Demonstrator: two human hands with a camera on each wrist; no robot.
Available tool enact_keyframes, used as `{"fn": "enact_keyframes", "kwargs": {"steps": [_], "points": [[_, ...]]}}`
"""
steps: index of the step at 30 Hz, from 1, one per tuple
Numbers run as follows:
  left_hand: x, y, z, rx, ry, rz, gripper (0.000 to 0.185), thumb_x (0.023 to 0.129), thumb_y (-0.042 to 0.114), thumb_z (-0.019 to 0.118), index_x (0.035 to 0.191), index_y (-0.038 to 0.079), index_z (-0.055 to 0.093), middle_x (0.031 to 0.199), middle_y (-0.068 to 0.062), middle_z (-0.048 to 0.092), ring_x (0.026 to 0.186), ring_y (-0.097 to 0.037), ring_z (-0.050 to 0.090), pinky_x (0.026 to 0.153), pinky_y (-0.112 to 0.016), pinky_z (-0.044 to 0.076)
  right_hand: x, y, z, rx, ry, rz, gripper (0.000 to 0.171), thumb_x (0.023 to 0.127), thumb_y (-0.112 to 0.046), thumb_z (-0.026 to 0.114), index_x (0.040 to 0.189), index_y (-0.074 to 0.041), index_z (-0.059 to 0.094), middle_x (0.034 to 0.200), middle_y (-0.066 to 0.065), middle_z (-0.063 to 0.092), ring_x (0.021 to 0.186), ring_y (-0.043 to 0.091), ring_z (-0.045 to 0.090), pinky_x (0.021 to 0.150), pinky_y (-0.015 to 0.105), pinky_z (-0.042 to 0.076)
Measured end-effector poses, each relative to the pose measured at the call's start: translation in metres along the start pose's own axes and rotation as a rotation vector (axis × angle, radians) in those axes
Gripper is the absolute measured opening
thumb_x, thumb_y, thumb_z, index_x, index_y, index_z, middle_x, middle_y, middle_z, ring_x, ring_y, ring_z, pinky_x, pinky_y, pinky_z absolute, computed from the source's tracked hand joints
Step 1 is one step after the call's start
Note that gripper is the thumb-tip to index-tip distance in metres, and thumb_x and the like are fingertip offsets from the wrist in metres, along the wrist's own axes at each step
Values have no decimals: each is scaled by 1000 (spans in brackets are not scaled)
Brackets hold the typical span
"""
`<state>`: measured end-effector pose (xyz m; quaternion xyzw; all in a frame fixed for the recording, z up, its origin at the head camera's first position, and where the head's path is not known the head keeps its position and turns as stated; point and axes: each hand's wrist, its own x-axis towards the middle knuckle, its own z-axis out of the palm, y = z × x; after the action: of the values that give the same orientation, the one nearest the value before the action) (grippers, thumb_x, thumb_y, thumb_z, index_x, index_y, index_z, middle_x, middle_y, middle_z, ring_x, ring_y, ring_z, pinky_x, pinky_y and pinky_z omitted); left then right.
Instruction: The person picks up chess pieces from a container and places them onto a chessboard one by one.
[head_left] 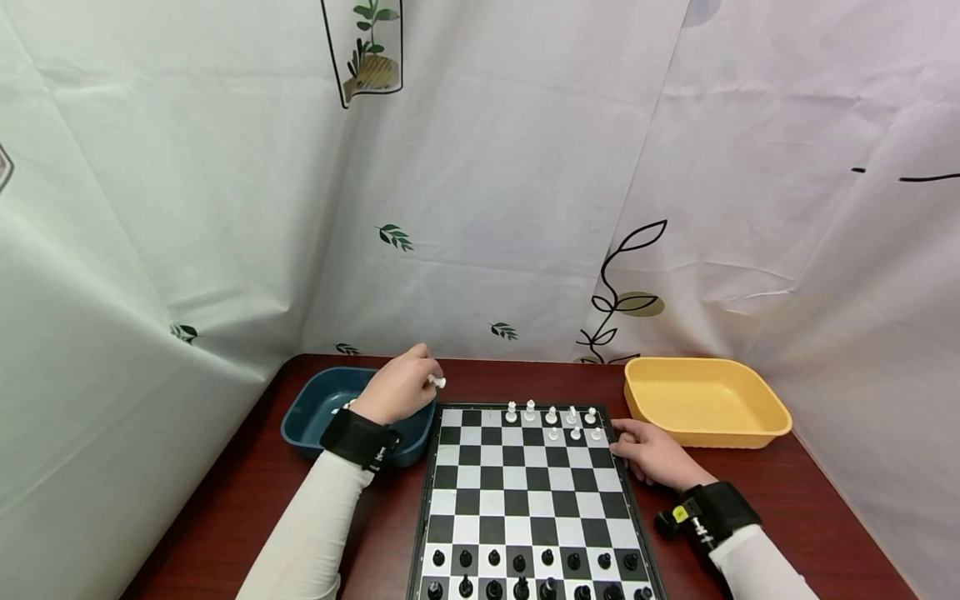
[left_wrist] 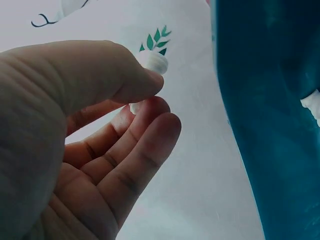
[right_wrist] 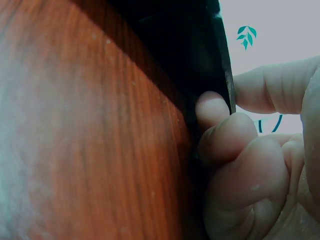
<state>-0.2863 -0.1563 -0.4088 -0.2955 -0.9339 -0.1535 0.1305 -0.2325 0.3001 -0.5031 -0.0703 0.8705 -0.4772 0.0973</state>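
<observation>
My left hand (head_left: 401, 387) is over the right side of a blue tub (head_left: 294, 410). Its thumb and fingertips pinch a small white chess piece (left_wrist: 156, 62), mostly hidden by the fingers. Another white piece (left_wrist: 313, 106) shows inside the tub. At the far right edge of a black-and-white chessboard (head_left: 516, 502), my right hand (head_left: 656, 454) grips the rim, thumb on top and fingers curled against its side. Several white pieces (head_left: 551, 416) stand at the board's far right corner, in two rows. Black pieces (head_left: 519, 564) fill two rows at the near end.
A yellow tub (head_left: 708, 442) sits on the dark red wooden table (head_left: 480, 379), beyond my right hand. Pale printed cloth (head_left: 480, 208) hangs behind the table and along both sides. The blue tub stands close to the board's left edge.
</observation>
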Motion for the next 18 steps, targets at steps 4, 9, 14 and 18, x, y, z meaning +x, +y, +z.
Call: {"fn": "enact_keyframes", "kwargs": {"steps": [4, 9, 14, 18], "points": [[1, 6, 0, 12, -19, 14, 16, 99, -1, 78, 112, 5, 84, 101, -5, 62, 91, -20, 69, 83, -33, 61, 0, 0, 0, 2, 1, -1, 64, 103, -15, 74, 156, 13, 49, 70, 6, 57, 53, 22, 54, 47, 34, 47], [3, 13, 3, 29, -33, 48, 16, 99, -1, 79, 111, 6, 86, 101, -5, 63, 93, -20, 70, 85, -34, 62, -1, 0, 0, 4, 2, 5, 65, 104, -16, 74, 156, 13, 49, 71, 6, 58, 54, 23, 55, 47, 35, 47], [6, 22, 5, 44, -59, 95, 14, 101, 0, 77, 111, 6, 86, 102, -7, 64, 94, -22, 70, 87, -36, 61, -2, -1, 1, 5, 3, 8, 64, 104, -16, 74, 156, 12, 49, 71, 6, 58, 55, 23, 55, 48, 34, 47], [8, 29, 8, 62, -78, 129, 15, 104, -1, 74, 108, 6, 86, 103, -7, 64, 94, -23, 69, 87, -37, 60, -2, -1, 1, 8, 4, 8, 63, 104, -15, 74, 156, 12, 50, 71, 6, 58, 55, 23, 55, 48, 34, 47]]}}
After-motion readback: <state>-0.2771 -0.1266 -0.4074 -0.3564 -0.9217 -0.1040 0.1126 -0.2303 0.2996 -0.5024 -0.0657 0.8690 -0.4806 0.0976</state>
